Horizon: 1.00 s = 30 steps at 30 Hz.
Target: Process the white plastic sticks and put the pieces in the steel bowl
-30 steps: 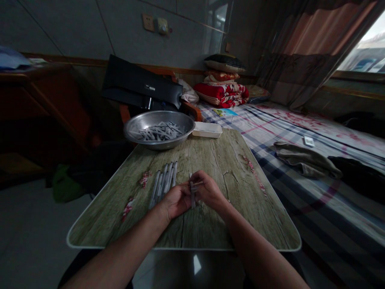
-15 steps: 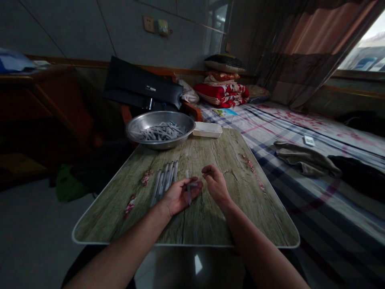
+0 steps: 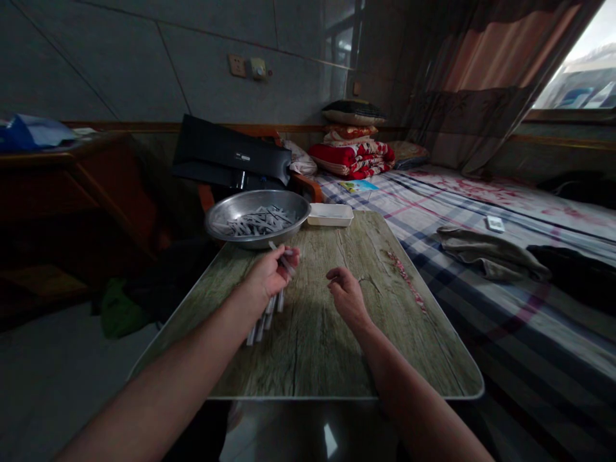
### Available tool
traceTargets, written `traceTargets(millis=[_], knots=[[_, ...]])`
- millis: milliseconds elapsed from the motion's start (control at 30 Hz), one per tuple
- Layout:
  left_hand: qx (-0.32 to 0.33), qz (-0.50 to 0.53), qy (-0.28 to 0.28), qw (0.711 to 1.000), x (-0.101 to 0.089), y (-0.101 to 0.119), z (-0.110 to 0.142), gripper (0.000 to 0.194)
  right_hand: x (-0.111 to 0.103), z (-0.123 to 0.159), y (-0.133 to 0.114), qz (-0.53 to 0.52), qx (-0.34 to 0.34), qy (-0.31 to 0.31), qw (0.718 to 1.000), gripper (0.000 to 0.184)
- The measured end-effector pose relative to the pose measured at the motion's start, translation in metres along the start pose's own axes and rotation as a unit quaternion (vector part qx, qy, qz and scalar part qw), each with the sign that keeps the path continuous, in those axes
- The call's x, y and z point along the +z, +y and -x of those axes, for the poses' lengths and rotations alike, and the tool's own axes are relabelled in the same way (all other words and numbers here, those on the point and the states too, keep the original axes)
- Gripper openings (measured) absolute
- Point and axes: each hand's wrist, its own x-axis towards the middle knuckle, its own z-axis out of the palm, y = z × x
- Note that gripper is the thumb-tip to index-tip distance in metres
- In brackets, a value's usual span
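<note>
My left hand [image 3: 275, 272] is closed around slim, translucent plastic tubes [image 3: 287, 265] that stick out past the thumb and fingers; how many cannot be made out. It hovers just in front of a steel basin [image 3: 256, 242], whose inside is heaped with similar pale tubes and darker slim pieces [image 3: 264, 221]. Beneath the left wrist, a row of several translucent tubes [image 3: 260, 328] lies side by side on the wood-grain table, partly hidden by the arm. My right hand [image 3: 347, 296] rests over the table's middle, fingers curled against the thumb; anything in them is too small to see.
A shallow white plastic tray [image 3: 330, 219] stands beside the basin at the table's far edge [image 3: 366, 212]. Behind is a black monitor [image 3: 231, 154], tilted on a wooden chair. A bed with a checked sheet [image 3: 409, 205] borders the right side; a green bag [image 3: 120, 308] lies left.
My left hand has moved forward and left with the tubes, from beside the row to above its far end near the basin. The right hand has barely moved. The view has tilted up slightly.
</note>
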Motion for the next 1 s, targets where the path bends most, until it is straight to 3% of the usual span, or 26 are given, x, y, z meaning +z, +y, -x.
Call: traceTargets(millis=[67, 167, 233, 333, 467, 567, 733, 800, 900, 1000], knots=[[0.057, -0.001, 0.011, 0.998, 0.023, 0.029, -0.017, 0.019, 0.0, 0.0, -0.001, 0.005, 0.004, -0.002, 1.0, 0.022], [0.089, -0.008, 0.005, 0.996, 0.051, 0.073, -0.043, 0.024, -0.001, 0.0, 0.0, 0.018, 0.002, 0.004, 1.0, 0.022], [0.131, -0.089, -0.019, 0.987, 0.059, 0.095, -0.056, 0.039, -0.001, 0.0, 0.001, 0.023, -0.002, 0.009, 1.0, 0.022], [0.167, -0.165, 0.027, 0.972, 0.053, 0.108, -0.067, 0.053, -0.002, -0.001, 0.002, 0.024, -0.001, 0.015, 1.0, 0.022], [0.256, -0.234, 0.077, 0.935, 0.022, 0.087, -0.063, 0.021, -0.003, -0.002, 0.001, 0.025, 0.009, 0.008, 1.0, 0.021], [0.314, -0.369, -0.012, 0.874, -0.007, 0.059, -0.047, 0.009, -0.003, -0.002, 0.0, 0.027, 0.011, -0.002, 1.0, 0.022], [0.293, -0.599, -0.127, 0.734, -0.049, 0.016, -0.018, 0.006, -0.003, -0.001, -0.003, 0.037, 0.012, -0.013, 0.999, 0.022], [0.301, -0.609, -0.122, 0.724, -0.062, 0.0, -0.012, 0.016, -0.003, 0.0, -0.004, 0.038, 0.015, -0.017, 0.999, 0.022], [0.305, -0.589, -0.083, 0.744, -0.074, -0.023, -0.007, 0.029, -0.003, 0.0, -0.003, 0.034, 0.02, -0.017, 0.999, 0.022], [0.302, -0.579, -0.063, 0.755, -0.077, -0.042, -0.005, 0.03, -0.003, 0.0, -0.003, 0.035, 0.017, -0.016, 0.999, 0.022]])
